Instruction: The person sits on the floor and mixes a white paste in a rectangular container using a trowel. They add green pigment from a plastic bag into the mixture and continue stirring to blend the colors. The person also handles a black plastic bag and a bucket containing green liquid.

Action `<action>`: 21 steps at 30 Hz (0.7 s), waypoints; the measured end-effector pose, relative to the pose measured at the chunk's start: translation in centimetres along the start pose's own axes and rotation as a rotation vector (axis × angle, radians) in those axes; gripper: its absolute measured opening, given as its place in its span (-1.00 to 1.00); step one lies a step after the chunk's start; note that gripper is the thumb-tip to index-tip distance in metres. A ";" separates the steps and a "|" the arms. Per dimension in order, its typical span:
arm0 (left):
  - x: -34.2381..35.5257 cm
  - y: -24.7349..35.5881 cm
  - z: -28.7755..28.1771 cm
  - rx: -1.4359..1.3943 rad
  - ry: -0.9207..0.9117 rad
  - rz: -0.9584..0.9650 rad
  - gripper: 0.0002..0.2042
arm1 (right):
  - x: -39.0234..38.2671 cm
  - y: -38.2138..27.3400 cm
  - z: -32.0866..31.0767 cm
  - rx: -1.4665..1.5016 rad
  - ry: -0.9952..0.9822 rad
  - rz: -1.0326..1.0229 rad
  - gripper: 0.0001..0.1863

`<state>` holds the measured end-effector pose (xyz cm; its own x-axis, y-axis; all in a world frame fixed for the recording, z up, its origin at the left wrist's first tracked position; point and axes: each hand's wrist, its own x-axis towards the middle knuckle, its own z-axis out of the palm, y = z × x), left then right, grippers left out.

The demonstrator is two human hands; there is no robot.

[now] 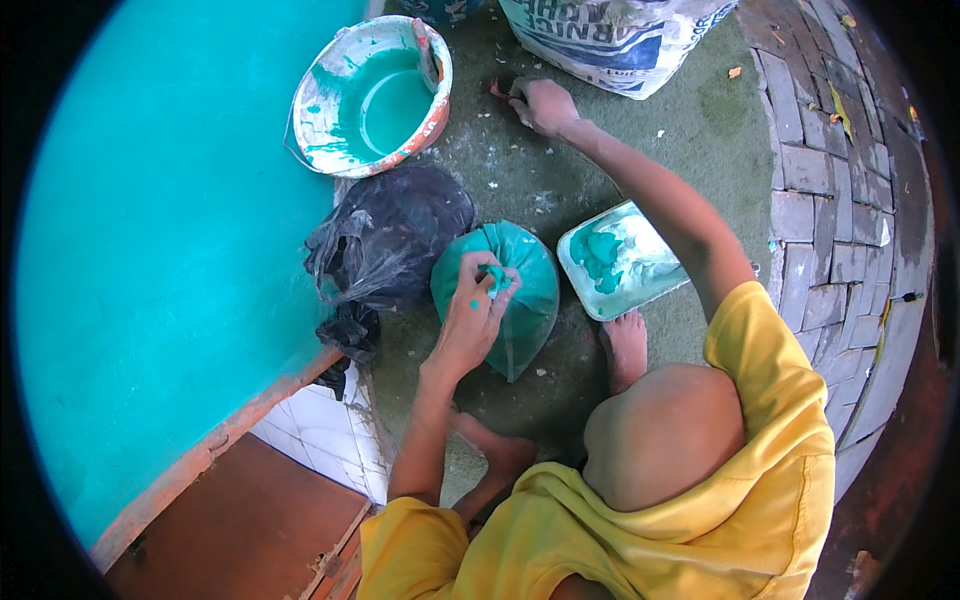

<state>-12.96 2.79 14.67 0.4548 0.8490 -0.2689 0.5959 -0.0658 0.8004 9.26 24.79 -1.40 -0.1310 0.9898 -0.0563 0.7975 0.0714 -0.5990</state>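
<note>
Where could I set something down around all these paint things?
There's nearly bare floor between the white sack, the right forearm and the grey paving, and a smaller patch between the bucket and the right hand. It's crowded around the left hand: black bag, green bag and tub stand close together.

Gentle Light, Curved Edges

Bright, even light left soft shadow around the green bag (pixel 532 300). Far right of it, paving (pixel 806 170) bent with fisheye distortion; left of it, the turquoise wall (pixel 190 200) ran evenly lit into black vignetting.
</note>
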 end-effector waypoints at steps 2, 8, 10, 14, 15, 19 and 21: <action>-0.6 -0.9 -0.3 0.046 0.007 0.018 -0.83 | -2.2 -3.2 -2.7 0.218 -0.090 0.004 -0.73; 0.0 -2.3 -0.7 0.256 0.131 0.260 -0.83 | -13.4 -8.2 -5.5 0.669 -0.394 -0.337 -0.79; 1.0 -2.0 -0.9 0.398 0.121 0.358 -0.81 | -15.2 -8.9 -5.4 0.695 -0.357 -0.390 -0.79; 1.2 -2.8 -1.5 0.483 0.038 0.351 -0.81 | -16.1 -9.0 -5.5 0.584 -0.489 -0.379 -0.84; 1.2 -2.7 -1.5 0.470 0.010 0.320 -0.81 | -16.3 -9.0 -5.6 0.579 -0.460 -0.385 -0.84; 0.8 -1.5 -1.0 0.255 -0.001 0.117 -0.84 | -16.5 -9.1 -5.6 0.624 -0.449 -0.376 -0.83; 0.9 -2.0 -0.5 0.133 0.062 0.144 -0.84 | -16.9 -8.8 -5.2 0.650 -0.428 -0.359 -0.84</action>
<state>-14.08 3.93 13.10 0.5026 0.8561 -0.1202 0.6120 -0.2541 0.7489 7.49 8.12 9.01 -0.6266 0.7793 0.0062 0.1864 0.1576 -0.9698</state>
